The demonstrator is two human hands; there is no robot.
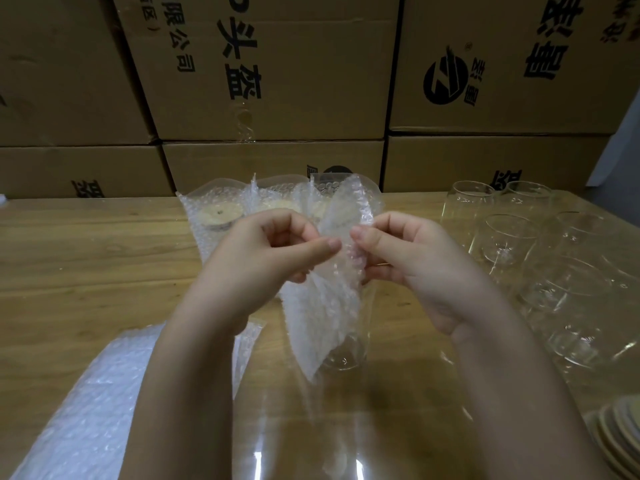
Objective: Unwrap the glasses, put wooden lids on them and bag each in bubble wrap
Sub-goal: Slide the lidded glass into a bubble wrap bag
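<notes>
While the bubble wrap bag (325, 306) is hanging over the table (86, 265), the left hand (277, 258) and right hand (408, 261) are both pinching its top; a glass (341, 356) is maybe sitting inside.

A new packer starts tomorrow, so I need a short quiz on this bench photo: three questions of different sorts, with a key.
1. True or false: the left hand and right hand both pinch the bubble bag.
2. Where do the bare glasses stand? A) right of the hands B) left of the hands C) on a shelf
3. Fill in: the bagged glasses behind the hands carry wooden ____.
Key: 1 true; 2 A; 3 lids.
</notes>
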